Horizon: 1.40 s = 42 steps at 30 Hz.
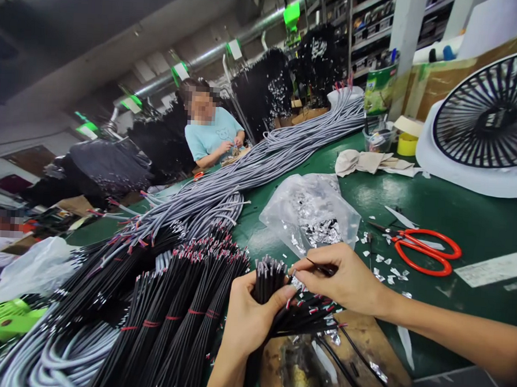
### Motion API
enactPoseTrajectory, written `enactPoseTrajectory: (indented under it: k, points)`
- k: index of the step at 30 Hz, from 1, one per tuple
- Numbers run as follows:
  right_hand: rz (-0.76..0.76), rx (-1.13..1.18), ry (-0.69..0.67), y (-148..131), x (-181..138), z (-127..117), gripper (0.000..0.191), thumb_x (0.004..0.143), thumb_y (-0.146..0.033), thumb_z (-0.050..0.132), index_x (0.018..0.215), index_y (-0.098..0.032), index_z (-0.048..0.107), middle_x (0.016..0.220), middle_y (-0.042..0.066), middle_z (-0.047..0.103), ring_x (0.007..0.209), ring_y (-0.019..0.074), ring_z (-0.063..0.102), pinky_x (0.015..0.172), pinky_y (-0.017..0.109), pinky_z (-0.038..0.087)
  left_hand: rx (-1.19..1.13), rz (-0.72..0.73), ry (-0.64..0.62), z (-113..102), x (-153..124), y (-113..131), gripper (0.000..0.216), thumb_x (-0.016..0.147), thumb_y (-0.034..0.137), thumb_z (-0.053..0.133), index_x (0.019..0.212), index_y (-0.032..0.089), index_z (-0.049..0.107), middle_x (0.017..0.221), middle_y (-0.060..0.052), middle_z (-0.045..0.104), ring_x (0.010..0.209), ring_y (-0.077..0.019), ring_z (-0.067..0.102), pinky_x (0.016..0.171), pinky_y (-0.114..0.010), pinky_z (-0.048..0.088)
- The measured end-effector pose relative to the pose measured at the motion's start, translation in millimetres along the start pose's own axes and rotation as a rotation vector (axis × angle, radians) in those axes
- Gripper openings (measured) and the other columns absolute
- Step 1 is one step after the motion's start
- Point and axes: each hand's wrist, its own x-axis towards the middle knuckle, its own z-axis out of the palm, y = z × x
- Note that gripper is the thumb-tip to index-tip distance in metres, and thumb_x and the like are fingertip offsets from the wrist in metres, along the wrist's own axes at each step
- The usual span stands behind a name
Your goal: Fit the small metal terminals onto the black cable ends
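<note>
My left hand (246, 320) is wrapped round an upright bundle of thin black cables (269, 283), whose silvery ends stick out above the thumb and fingers. Just right of those ends, my right hand (345, 279) is closed in a pinch. A thin dark piece shows between its fingers, too small to identify. Below the right hand lie loose black cables (306, 318) with red and white wire ends. They rest over a worn brown board (380, 350) strewn with foil scraps.
Black cable bundles tied with red bands (174, 322) lie to the left, with long grey cables (260, 165) behind. A clear bag of foil bits (313, 211), red-handled scissors (429, 248) and a fan (496, 116) are on the green table (440, 197). A person (216, 133) sits opposite.
</note>
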Motion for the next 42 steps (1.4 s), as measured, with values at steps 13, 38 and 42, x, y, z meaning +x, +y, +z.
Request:
enactPoseTrajectory:
  k: [13, 38, 42]
  points:
    - [0.040, -0.095, 0.069, 7.5, 8.3, -2.2, 0.033, 0.078, -0.036, 0.056, 0.057, -0.013, 0.064, 0.048, -0.003, 0.047, 0.047, 0.0074, 0.038, 0.046, 0.021, 0.030, -0.139, -0.070, -0.250, -1.8, 3.8, -7.1, 0.021, 0.065, 0.030, 0.072, 0.063, 0.011, 0.061, 0.053, 0.001, 0.056, 0.048, -0.0108, 0.052, 0.049, -0.022, 0.045]
    - [-0.088, -0.216, -0.024, 2.9, 4.8, -5.8, 0.018, 0.081, -0.023, 0.055, 0.087, -0.017, 0.070, 0.075, 0.003, 0.067, 0.067, 0.0136, 0.058, 0.063, 0.027, 0.042, 0.004, 0.076, 0.097, 7.0, 1.2, 3.9, 0.018, 0.058, 0.024, 0.074, 0.057, 0.011, 0.062, 0.047, 0.002, 0.060, 0.040, -0.0115, 0.054, 0.040, -0.019, 0.042]
    - [-0.088, -0.185, -0.033, 0.7, 4.0, -5.6, 0.019, 0.081, -0.023, 0.054, 0.087, -0.015, 0.071, 0.072, 0.004, 0.066, 0.064, 0.0131, 0.057, 0.061, 0.026, 0.041, -0.039, 0.029, 0.064, 3.1, 3.4, 1.8, 0.019, 0.057, 0.023, 0.075, 0.059, 0.011, 0.061, 0.047, 0.003, 0.056, 0.040, -0.0103, 0.052, 0.040, -0.020, 0.045]
